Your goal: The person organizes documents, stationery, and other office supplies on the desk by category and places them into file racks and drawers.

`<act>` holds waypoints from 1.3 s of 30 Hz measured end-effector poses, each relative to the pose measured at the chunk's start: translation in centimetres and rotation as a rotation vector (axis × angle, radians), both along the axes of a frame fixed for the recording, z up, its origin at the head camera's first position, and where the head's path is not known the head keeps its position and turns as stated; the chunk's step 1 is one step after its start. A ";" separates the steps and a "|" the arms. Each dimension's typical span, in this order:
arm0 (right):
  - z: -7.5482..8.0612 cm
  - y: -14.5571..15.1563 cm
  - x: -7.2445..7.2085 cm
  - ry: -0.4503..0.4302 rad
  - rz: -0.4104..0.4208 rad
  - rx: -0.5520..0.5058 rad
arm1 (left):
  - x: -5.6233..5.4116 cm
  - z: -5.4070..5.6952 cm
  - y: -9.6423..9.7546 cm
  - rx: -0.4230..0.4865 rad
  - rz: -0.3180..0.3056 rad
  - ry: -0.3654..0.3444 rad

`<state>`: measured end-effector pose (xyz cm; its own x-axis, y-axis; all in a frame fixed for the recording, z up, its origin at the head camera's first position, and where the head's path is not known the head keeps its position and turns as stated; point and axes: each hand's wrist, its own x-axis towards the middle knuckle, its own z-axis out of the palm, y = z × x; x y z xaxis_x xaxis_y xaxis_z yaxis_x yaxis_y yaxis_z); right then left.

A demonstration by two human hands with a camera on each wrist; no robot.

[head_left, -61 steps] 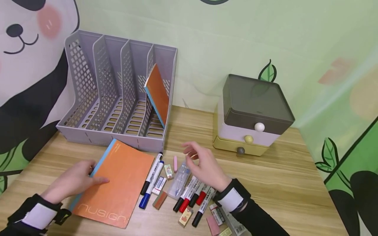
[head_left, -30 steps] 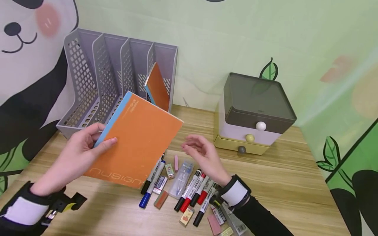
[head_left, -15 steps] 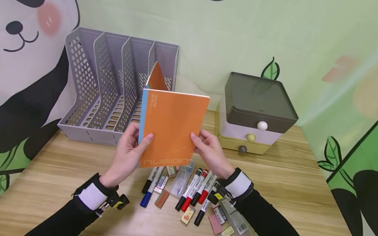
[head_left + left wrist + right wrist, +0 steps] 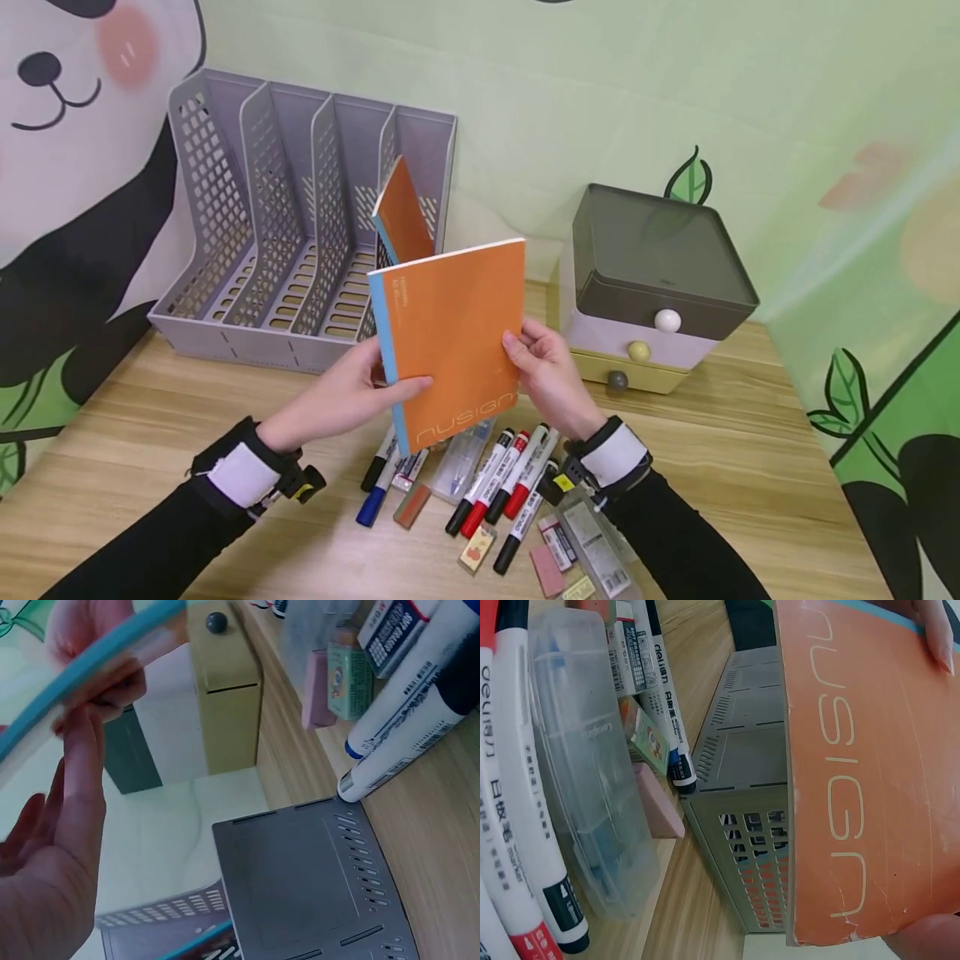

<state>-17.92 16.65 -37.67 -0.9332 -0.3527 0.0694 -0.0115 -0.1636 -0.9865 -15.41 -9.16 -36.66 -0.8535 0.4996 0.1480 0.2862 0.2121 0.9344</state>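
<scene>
An orange notebook (image 4: 457,333) with a blue spine is held up above the table in the head view, its cover facing me. My left hand (image 4: 348,392) grips the spine edge, thumb across the cover. On the opposite edge, my right hand (image 4: 551,371) pinches the notebook with the thumb in front. Behind it stands a grey file organizer (image 4: 255,346) with several compartments. A second orange notebook (image 4: 405,208) leans in its rightmost compartment. The right wrist view shows the held notebook's cover (image 4: 870,780) close up; in the left wrist view its blue spine (image 4: 82,671) crosses the top left.
Several markers (image 4: 487,483), a clear plastic case (image 4: 459,467), erasers (image 4: 477,548) and another clear box (image 4: 596,542) lie on the wooden table (image 4: 720,467) below the hands. A small drawer unit (image 4: 660,283) with round knobs stands at the back right, against the printed backdrop.
My left hand has lifted the notebook off the table and carried it right and upward. My right hand has taken hold of its other edge. Lately the notebook has turned slightly.
</scene>
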 end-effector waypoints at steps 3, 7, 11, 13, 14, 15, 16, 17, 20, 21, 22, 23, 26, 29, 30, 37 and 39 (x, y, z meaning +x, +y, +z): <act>0.0 -0.2 -0.1 0.016 0.006 0.021 | -0.1 -0.2 0.4 -0.004 -0.056 -0.023; 0.1 -0.6 -0.1 0.019 -0.030 0.054 | 0.0 -0.4 0.7 0.023 -0.058 0.008; 0.3 -1.1 0.0 0.044 -0.100 0.118 | 0.2 -0.5 0.6 0.018 -0.013 0.052; 0.5 -1.2 0.0 0.070 -0.138 0.163 | 0.3 -0.4 0.4 0.009 0.015 0.063; 0.4 -1.2 0.0 0.088 -0.155 0.188 | 0.3 -0.4 0.3 0.001 0.035 0.074; 0.4 -1.2 0.0 0.104 -0.173 0.215 | 0.3 -0.3 0.1 -0.010 0.056 0.088; 0.3 -1.2 0.0 0.118 -0.187 0.239 | 0.3 -0.2 -0.1 -0.024 0.078 0.109; 0.1 -1.2 0.0 0.133 -0.196 0.262 | 0.4 0.0 -0.3 -0.038 0.104 0.127; -0.5 -1.0 -0.1 0.161 -0.211 0.303 | 0.1 0.4 -0.8 -0.065 0.182 0.184; -0.6 -1.0 -0.1 0.165 -0.217 0.311 | 0.1 0.6 -1.0 -0.065 0.203 0.201; -0.8 -0.9 -0.1 0.165 -0.221 0.318 | 0.0 0.7 -1.1 -0.064 0.228 0.217; -0.9 -0.9 -0.1 0.164 -0.227 0.321 | -0.2 0.9 -1.2 -0.060 0.253 0.230; -1.0 -0.9 0.0 0.153 -0.245 0.319 | -0.6 1.6 -1.5 -0.043 0.324 0.281; -1.1 -0.8 0.1 0.147 -0.254 0.322 | -1.1 2.3 -1.8 -0.018 0.395 0.320; -1.1 -0.7 0.1 0.148 -0.253 0.322 | -1.3 2.5 -1.8 -0.008 0.415 0.330; -1.2 -0.6 0.4 0.153 -0.229 0.331 | -2.9 4.0 -2.1 0.009 0.590 0.345; -1.3 -0.6 0.4 0.156 -0.226 0.339 | -3.5 4.2 -2.2 -0.004 0.638 0.350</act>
